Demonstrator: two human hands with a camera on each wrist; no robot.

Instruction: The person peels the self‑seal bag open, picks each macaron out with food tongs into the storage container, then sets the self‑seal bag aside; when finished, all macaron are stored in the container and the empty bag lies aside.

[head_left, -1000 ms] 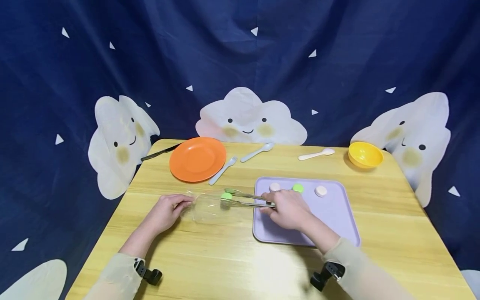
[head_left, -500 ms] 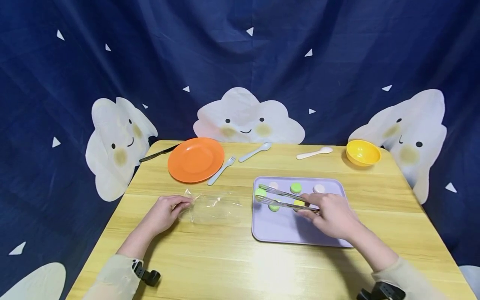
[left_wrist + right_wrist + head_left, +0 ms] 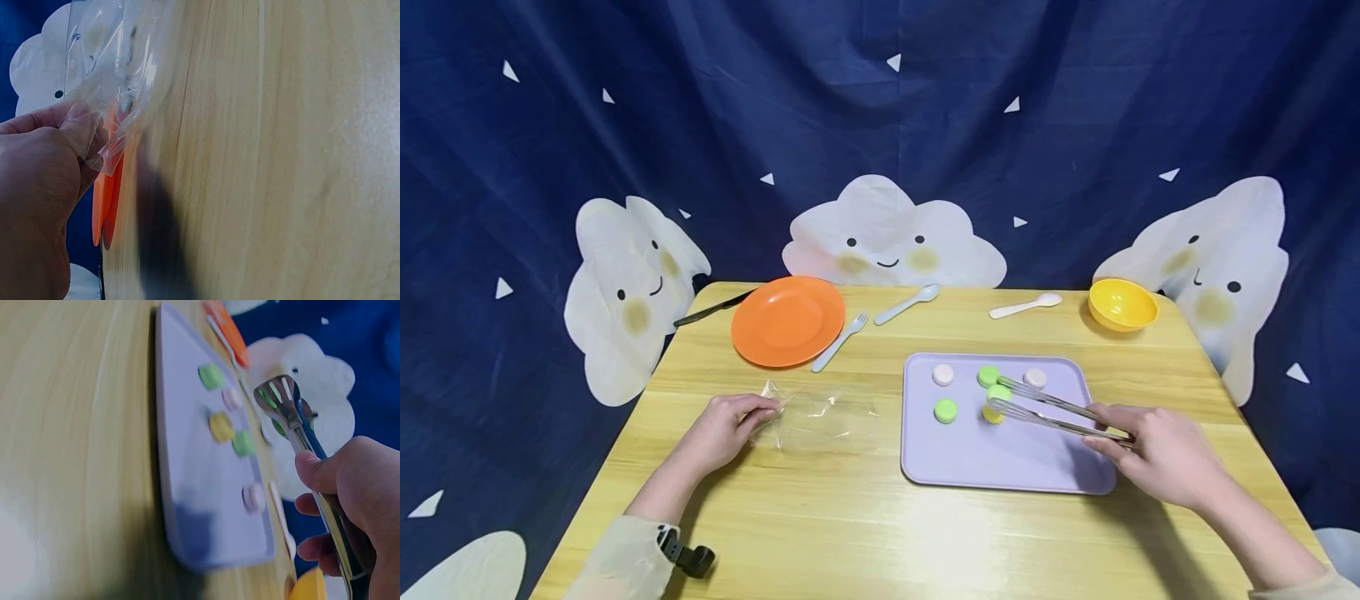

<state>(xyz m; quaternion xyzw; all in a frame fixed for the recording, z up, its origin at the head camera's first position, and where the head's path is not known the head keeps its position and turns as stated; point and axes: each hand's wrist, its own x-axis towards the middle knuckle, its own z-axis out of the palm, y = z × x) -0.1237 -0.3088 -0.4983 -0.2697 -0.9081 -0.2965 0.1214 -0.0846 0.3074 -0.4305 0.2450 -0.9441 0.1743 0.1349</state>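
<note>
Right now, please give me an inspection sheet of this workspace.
Surface: light wooden table.
Job's things: lilac plastic tray holds five small round discs; metal tongs grip a sixth green disc; clear plastic bag left of tray.
Clutter: orange plate, pale fork, blue spoon, white spoon, black knife, yellow bowl.
Grippers: left hand pinches bag; right hand holds tongs.
Cables: nothing seen.
Surroundings: dark blue cloth, white clouds.

I count six macarons (image 3: 945,410) around my one tray (image 3: 1000,467): three green, two pink, one yellow. Two spoons (image 3: 907,303), one fork (image 3: 839,341), one knife (image 3: 707,309), one plate (image 3: 787,320), one bowl (image 3: 1123,305).
</note>
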